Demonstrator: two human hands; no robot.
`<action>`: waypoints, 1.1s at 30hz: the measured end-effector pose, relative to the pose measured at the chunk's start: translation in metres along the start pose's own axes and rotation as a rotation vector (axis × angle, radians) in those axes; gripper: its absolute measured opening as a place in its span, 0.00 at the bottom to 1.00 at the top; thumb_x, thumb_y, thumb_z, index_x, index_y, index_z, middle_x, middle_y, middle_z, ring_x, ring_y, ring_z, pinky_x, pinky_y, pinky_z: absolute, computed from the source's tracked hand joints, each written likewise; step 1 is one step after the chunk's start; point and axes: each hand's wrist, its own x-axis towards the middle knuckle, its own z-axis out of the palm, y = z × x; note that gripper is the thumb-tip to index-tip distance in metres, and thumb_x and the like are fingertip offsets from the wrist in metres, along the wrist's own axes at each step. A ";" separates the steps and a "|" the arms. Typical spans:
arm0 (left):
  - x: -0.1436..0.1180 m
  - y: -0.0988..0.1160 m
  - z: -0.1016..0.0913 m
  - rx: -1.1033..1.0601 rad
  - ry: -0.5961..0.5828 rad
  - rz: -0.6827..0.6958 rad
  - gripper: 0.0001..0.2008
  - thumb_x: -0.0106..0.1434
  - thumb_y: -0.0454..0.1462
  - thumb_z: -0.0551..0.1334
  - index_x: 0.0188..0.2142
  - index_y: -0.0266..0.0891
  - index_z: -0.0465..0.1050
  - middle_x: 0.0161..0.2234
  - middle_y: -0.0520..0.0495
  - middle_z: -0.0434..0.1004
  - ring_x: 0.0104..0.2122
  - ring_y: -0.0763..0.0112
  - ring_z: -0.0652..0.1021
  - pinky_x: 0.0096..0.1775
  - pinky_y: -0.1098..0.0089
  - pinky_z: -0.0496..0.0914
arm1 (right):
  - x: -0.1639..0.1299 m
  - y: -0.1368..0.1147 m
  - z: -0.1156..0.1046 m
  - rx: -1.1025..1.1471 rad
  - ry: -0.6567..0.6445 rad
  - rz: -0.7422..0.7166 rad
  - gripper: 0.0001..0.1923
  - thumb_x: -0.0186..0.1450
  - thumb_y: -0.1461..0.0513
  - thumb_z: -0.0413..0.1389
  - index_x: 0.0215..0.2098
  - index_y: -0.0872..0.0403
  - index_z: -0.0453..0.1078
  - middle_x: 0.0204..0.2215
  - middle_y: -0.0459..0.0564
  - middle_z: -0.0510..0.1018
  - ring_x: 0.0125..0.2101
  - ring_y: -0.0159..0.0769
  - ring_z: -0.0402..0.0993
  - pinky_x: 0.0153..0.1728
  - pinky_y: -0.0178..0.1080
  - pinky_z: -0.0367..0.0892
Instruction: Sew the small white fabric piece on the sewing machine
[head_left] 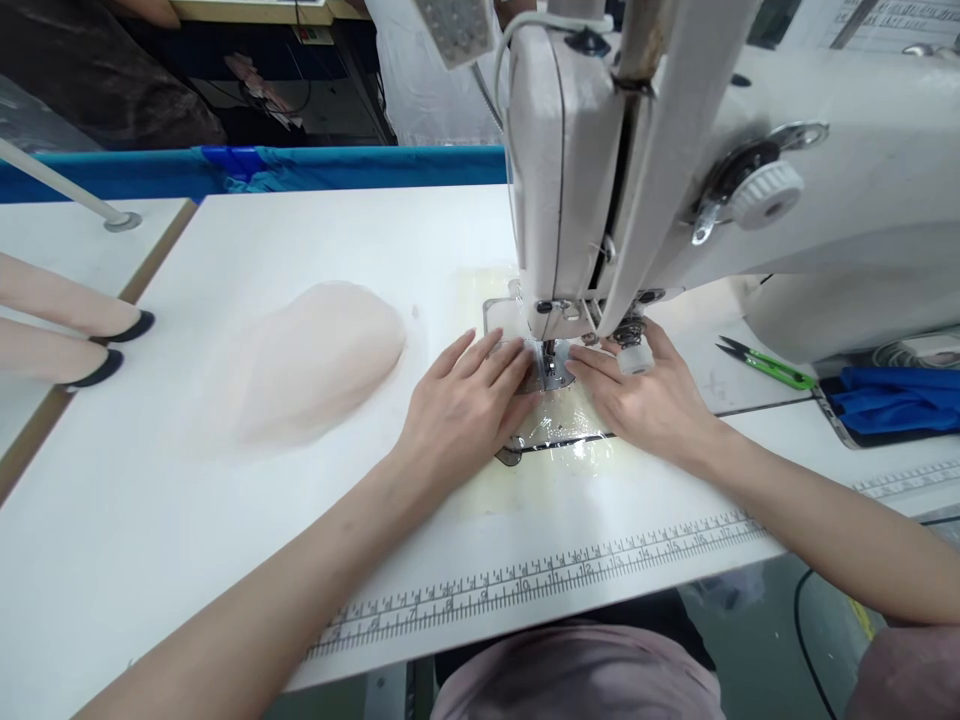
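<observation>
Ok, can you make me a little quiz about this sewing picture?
1. True or false: both hands lie flat on the table by the needle.
2. What green-handled tool lies right of the sewing machine?
3. The pale fabric pile is: A) left of the left hand, B) under the right hand, C) on the machine.

Key: 1 true. 2 the snips. 3 A.

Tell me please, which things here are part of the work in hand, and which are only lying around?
In use:
left hand and right hand, flat at the needle
sewing machine
thin clear piece under the presser foot

Lying about:
pale fabric pile
green snips
blue cloth
two pale rods with dark tips
</observation>
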 end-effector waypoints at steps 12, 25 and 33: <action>-0.014 0.037 -0.037 -0.276 0.152 0.500 0.06 0.66 0.38 0.59 0.37 0.38 0.74 0.33 0.51 0.80 0.32 0.72 0.78 0.34 0.71 0.72 | 0.001 -0.018 -0.017 0.638 0.044 -0.229 0.13 0.68 0.69 0.49 0.45 0.59 0.73 0.47 0.52 0.79 0.49 0.37 0.73 0.49 0.41 0.70; -0.010 0.025 -0.031 -0.284 -0.244 -0.378 0.05 0.64 0.37 0.57 0.34 0.41 0.70 0.32 0.53 0.76 0.25 0.72 0.74 0.22 0.71 0.58 | -0.003 -0.006 -0.021 0.602 0.027 -0.050 0.10 0.56 0.68 0.48 0.22 0.53 0.69 0.21 0.43 0.75 0.24 0.32 0.70 0.31 0.39 0.63; -0.002 0.024 -0.034 -0.809 -0.161 -0.404 0.06 0.65 0.37 0.57 0.32 0.40 0.68 0.29 0.53 0.74 0.25 0.75 0.71 0.27 0.72 0.64 | 0.003 -0.013 -0.024 1.277 -0.240 0.490 0.21 0.62 0.68 0.50 0.54 0.54 0.66 0.42 0.50 0.78 0.16 0.21 0.68 0.20 0.31 0.66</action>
